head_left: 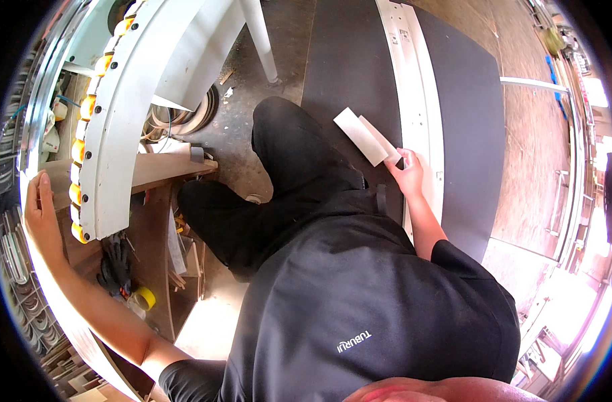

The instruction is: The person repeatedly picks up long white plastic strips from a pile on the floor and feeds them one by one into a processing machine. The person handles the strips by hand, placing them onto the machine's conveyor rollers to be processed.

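My right hand (408, 175) pinches two flat white strips (359, 136) at their near ends, and they fan out over a dark panel. One strip partly covers the other. At the far left, my left hand (42, 209) rests beside the bright edge of the worktop, fingers pointing up and mostly straight. It is nearest to a white machine beam (122, 134) lined with a row of yellow rollers (78, 151). Whether the left hand touches the worktop edge I cannot tell; part of it is turned away.
A large dark panel (470, 134) lies at the right, with a long white rail (420, 100) across it. Below the machine are a wooden shelf (165, 169), dark gloves (115, 264), yellow tape (145, 297) and coiled banding (202, 114). A white leg (259, 43) stands ahead.
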The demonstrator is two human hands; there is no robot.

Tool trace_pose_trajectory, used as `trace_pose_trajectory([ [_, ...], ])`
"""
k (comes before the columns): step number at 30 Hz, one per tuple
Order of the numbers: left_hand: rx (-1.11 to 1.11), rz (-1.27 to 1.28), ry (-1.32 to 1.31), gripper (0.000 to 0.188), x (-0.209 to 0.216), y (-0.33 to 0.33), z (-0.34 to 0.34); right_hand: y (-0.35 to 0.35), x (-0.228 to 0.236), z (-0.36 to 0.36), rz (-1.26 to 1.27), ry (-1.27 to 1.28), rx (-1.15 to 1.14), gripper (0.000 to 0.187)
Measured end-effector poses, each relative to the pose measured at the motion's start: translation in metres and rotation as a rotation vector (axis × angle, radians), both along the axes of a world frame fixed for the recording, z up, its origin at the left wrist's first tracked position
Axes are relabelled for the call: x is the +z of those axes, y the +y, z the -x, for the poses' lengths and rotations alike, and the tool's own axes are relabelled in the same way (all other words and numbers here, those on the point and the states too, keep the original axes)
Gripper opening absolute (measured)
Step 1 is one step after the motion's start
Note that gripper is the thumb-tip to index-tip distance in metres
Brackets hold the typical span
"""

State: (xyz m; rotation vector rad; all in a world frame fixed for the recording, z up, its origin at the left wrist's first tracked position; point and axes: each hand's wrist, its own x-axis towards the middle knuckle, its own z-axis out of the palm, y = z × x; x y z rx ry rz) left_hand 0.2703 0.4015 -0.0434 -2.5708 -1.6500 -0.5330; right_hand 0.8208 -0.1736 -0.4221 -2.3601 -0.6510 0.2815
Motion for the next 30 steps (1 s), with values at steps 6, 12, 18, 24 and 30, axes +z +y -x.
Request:
trace_pose_trajectory([
  [6, 0.005, -0.001, 0.024, 0.044, 0.004, -0.002, -0.006, 0.039, 0.025, 0.015, 0.203, -0.184, 0.176, 0.078],
  [12, -0.007, 0.022, -0.054, 0.043, 0.001, 0.000, -0.003, 0.091, 0.000, 0.032, 0.337, -0.280, 0.408, 0.085],
  [18, -0.031, 0.030, -0.100, 0.041, 0.000, -0.003, -0.008, 0.091, -0.007, 0.032, 0.265, -0.308, 0.414, 0.072],
  [24, -0.019, -0.019, 0.008, 0.042, 0.002, -0.003, -0.005, 0.084, -0.010, 0.045, 0.313, -0.229, 0.404, 0.070],
  [30, -0.027, 0.030, -0.021, 0.043, 0.001, 0.003, 0.001, 0.076, 0.008, 0.036, 0.164, -0.257, 0.251, 0.064],
])
